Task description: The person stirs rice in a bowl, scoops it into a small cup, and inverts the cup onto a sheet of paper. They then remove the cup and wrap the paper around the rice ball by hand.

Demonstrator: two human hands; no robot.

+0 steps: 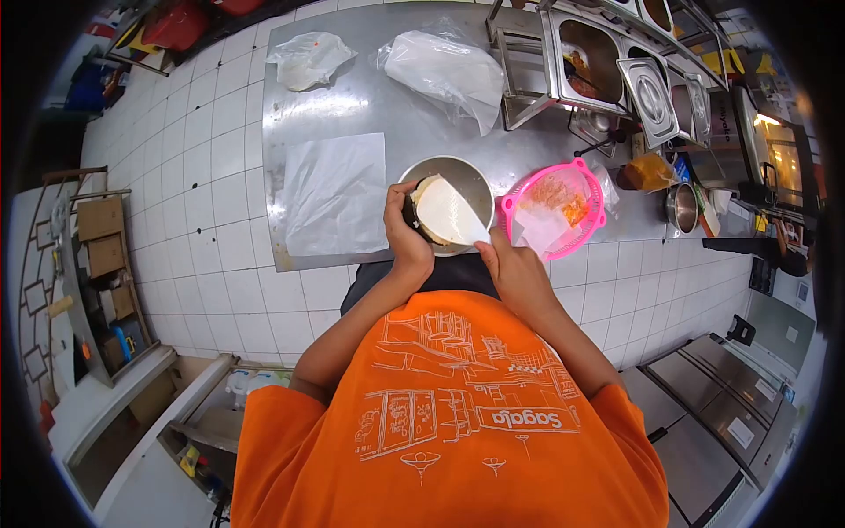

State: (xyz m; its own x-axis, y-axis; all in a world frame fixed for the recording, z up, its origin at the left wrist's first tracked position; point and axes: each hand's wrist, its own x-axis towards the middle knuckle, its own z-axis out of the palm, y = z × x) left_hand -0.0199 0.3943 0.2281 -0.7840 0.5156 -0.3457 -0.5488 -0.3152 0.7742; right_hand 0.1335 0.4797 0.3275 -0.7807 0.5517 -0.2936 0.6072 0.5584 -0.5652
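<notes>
My left hand (pixel 408 236) is wrapped round a small dark round container (pixel 412 222) with pale stuff at its rim, tilted over the metal mixing bowl (pixel 471 180). My right hand (pixel 518 269) grips the handle end of a broad white spatula (pixel 451 211). Its flat blade lies across the mouth of the dark container and hides most of what is inside. The mixing bowl stands on the steel table near its front edge, below both hands. To the right of it, a pink basket (pixel 504 211) holds white paper and orange and pale shreds.
A white plastic sheet (pixel 334 194) lies left of the bowl on the steel table (pixel 352 110). Farther back are a crumpled plastic bag (pixel 310 60) and a larger bag (pixel 444 70). A rack of steel food pans (pixel 591 66) stands back right, near a metal pot (pixel 681 209).
</notes>
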